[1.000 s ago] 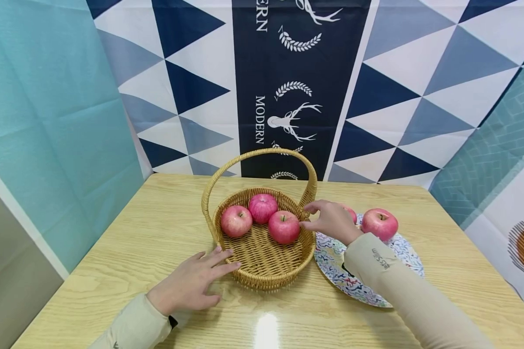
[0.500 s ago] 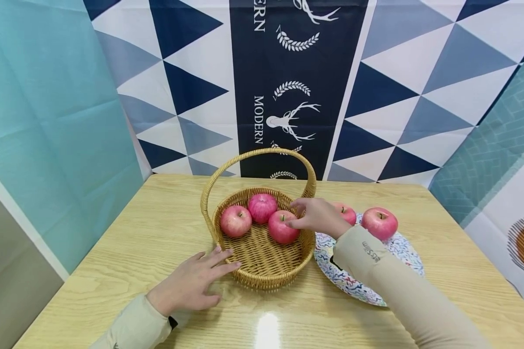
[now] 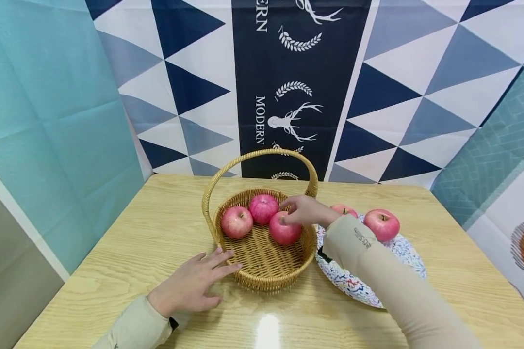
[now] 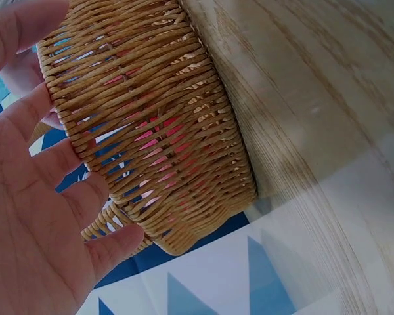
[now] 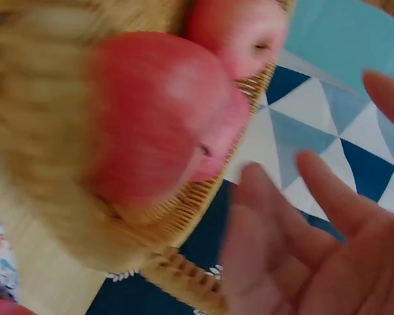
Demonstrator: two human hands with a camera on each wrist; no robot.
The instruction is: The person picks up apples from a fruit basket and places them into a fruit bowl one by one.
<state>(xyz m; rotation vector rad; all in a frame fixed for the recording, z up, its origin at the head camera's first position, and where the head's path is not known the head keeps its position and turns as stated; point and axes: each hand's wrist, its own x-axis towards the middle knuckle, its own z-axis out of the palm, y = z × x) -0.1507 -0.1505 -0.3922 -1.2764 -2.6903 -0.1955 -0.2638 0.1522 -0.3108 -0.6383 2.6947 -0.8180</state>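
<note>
Pink-red apple (image 3: pixel 285 231) sits in the wicker basket (image 3: pixel 266 278), against its right wall, nearest of three there. Right hand (image 3: pixel 303 211) hovers over its top, fingers loosely spread; the right wrist view is blurred, but the palm looks open and apart from the fruit, nothing pinched. Judgement: apple is firm, moderately heavy, smooth-skinned and a little slippery, bruises if dropped; best taken with fingers spread round its widest part from above, not by the stem.

Left hand (image 3: pixel 191 286) lies flat on the table (image 3: pixel 126 242), fingers straight, tips touching the basket's near-left wall. Basket looks light and stiff, and stands mid-table; its handle (image 3: pixel 262 154) arches overhead.

Patterned plate (image 3: pixel 358 286) touches the basket's right side, toward the table's right edge, carrying two more apples (image 3: pixel 382 224).

Writing: "MODERN" on the backdrop (image 3: pixel 260 119); sleeve lettering too small to read.
</note>
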